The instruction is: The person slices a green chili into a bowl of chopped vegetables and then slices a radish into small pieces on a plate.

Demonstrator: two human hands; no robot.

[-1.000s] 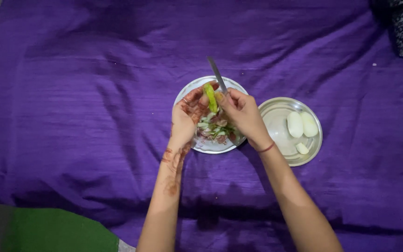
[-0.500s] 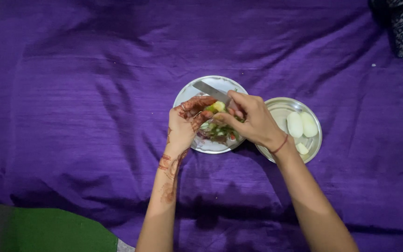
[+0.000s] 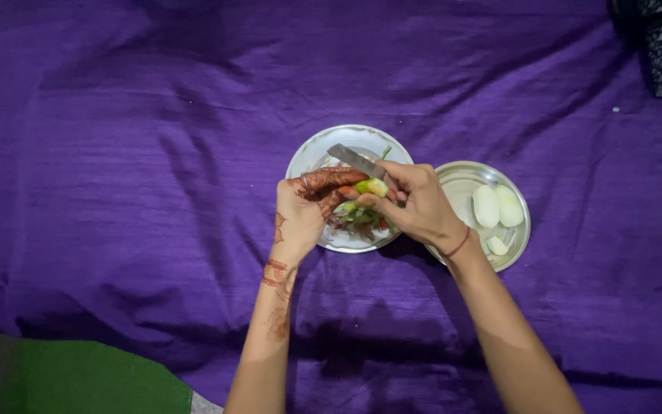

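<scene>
Left hand (image 3: 309, 205): curling its henna-marked fingers around one end of a small green vegetable piece (image 3: 373, 186), gripping it over the steel plate.
Right hand (image 3: 415, 201): clasping the knife (image 3: 355, 160), thumb pressing on the green piece; blade pointing away toward the left hand.
Green piece: sitting between both hands, just above the chopped peelings (image 3: 358, 218).
Steel plate (image 3: 327, 149): lying directly under both hands, on the purple cloth (image 3: 147, 153).
Second plate (image 3: 461, 180): lying just beside the right wrist, carrying pale peeled pieces (image 3: 496, 205).
</scene>
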